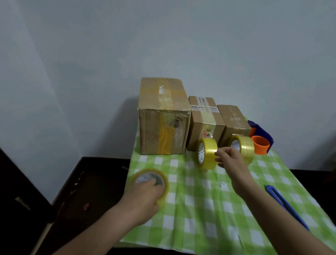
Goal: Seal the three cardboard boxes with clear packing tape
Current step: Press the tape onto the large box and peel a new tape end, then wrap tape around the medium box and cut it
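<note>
Tape rolls and boxes on the checked cloth

Far left there's a dark wooden table, with a green-and-white checked cloth covering its right part. The left hand is on the cloth's left edge, on top of a yellowish see-through flat tape roll lying on its side. The fingers curl over the roll and grip it, though it's a bit blurry there.

At the back of the cloth, against the pale wall, three boxes stand in a row, touching or nearly so. First is the big brown cardboard box, then the medium brown cardboard box with a white printed label, then the small brown cardboard box. All three have tape strips across the top.

Just in front of the medium one, a yellowish upright tape roll stands on edge. The right hand reaches in, its fingertips pinching at the roll's outer band. Partly behind that hand, in front of the small box, a second yellowish roll also stands on edge.

Next to it is a blue-and-orange plastic tape dispenser. A long blue utility knife lies near the cloth's right edge.
</note>
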